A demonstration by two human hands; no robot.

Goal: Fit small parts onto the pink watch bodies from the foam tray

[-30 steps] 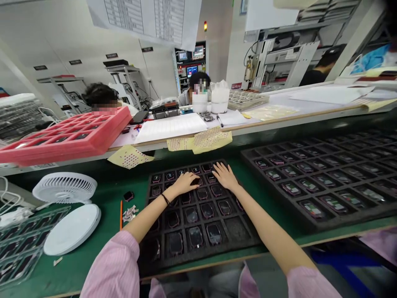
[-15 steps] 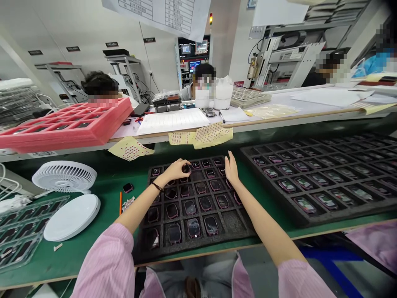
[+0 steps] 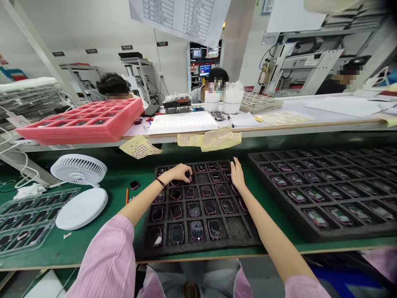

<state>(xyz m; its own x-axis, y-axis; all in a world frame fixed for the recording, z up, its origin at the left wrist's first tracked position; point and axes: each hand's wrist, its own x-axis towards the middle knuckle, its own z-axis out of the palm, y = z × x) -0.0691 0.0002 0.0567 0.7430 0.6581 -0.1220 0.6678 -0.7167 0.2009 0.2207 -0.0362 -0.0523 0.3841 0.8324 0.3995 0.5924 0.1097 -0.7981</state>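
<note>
A black foam tray [image 3: 236, 225] lies before me, its pockets holding several dark-screened smartwatch bodies with pinkish frames, such as this watch [image 3: 214, 229]. At the tray's far side, the thumb and fingers of my left hand [image 3: 180, 172] pinch a small smartwatch body [image 3: 187, 175], partly covered by the fingers. My right hand [image 3: 237, 175] lies along the far right edge of the tray, fingers stretched out and holding nothing. One pocket [image 3: 203, 178] near my left hand and another at the tray's near right contain no watch.
A second foam tray [image 3: 299, 223] with more watches lies to the right. On the left are a white fan [image 3: 82, 209], clear plastic trays [image 3: 34, 244], an orange stick [image 3: 127, 196] and a loose watch [image 3: 134, 184]. Above, a shelf carries a pink foam tray [image 3: 119, 128] and papers. People sit beyond.
My view has swung slightly left, so the scene sits further right. My left hand stays at the same part of the tray with its watch lower between the fingers; my right hand remains at the edge.
</note>
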